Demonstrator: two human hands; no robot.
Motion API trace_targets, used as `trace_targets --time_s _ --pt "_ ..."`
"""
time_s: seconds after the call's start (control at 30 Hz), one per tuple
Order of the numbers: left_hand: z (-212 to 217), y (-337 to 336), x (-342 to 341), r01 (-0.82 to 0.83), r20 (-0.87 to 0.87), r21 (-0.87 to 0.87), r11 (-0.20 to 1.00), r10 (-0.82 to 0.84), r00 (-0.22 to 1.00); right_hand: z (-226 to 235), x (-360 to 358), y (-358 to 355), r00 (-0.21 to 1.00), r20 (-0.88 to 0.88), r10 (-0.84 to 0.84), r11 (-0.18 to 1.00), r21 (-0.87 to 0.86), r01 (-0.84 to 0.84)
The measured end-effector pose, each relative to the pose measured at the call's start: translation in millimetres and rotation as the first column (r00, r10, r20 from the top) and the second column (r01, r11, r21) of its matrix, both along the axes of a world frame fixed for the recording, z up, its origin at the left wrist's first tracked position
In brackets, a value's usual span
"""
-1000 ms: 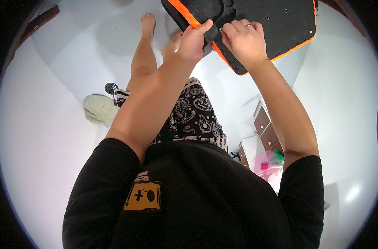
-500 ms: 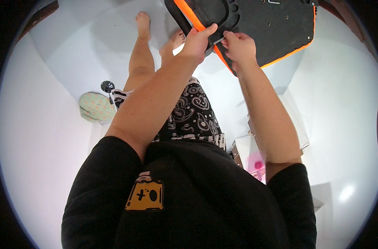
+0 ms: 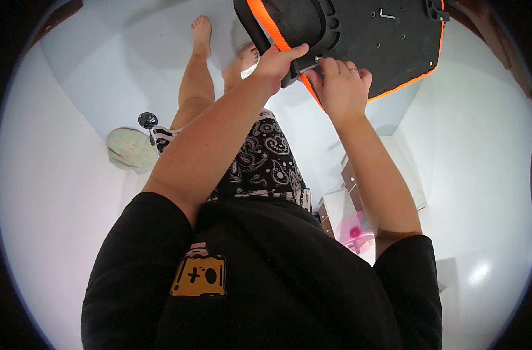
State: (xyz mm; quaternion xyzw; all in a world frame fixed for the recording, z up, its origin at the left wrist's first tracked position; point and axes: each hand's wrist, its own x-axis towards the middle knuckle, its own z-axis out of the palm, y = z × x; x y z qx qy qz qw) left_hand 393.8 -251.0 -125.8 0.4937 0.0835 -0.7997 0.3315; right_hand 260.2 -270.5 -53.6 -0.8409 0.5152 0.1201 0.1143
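Note:
A black chair seat (image 3: 359,55) with bright orange edging lies tilted at the top, its flat face with holes toward me. A black armrest (image 3: 251,28) sits at its left side. My left hand (image 3: 273,67) is closed around the armrest's lower part and the orange edge, thumb lying on the black face. Just to the right, my right hand (image 3: 343,87) has its thumb and fingers bent around a small silver bolt (image 3: 316,59) at the armrest's end; the fingers partly hide it. A silver hex key (image 3: 387,14) rests on the seat's face.
My bare legs (image 3: 196,81) stretch forward on the pale floor (image 3: 143,64). At the left are a green patterned cushion (image 3: 128,149) and a round black object (image 3: 148,121). White drawers (image 3: 336,207) and a pink translucent item (image 3: 354,230) stand by my right elbow.
The seat has shifted slightly down, bringing the whole hex key into view. My right hand has moved a little lower and turned, its fingers more spread around the bolt. My left hand keeps its hold.

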Motion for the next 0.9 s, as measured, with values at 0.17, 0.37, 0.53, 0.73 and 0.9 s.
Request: trace_targets --time_s 0.17,0.37,0.53,0.73,0.9 --pt "-4.4 0.4 -4.0 -0.057 0.129 0.222 0.973 0.028 0.991 -4.9 15.5 -31.6 0.918 -0.376 -0.130 0.955 0.201 0.217" --pt "21.0 0.1 4.1 0.161 0.178 -0.025 0.987 -0.154 0.972 -15.2 4.7 -9.3 -0.465 -0.306 -0.831 -0.510 0.752 0.418" --pt "-0.3 18.7 -7.5 0.094 0.187 -0.189 0.978 -0.058 0.981 -10.7 6.3 6.9 -0.462 -0.194 -0.865 -0.424 0.776 0.467" --pt "-30.8 40.6 -23.2 0.149 0.223 -0.273 0.951 -0.088 0.971 -25.1 -12.2 17.7 0.771 0.177 -0.612 0.791 0.145 0.595" --pt "21.8 -1.5 14.6 0.720 0.581 -0.179 0.670 -0.519 0.627 -19.2 -22.2 25.5 0.939 0.005 -0.344 0.937 0.061 0.343"
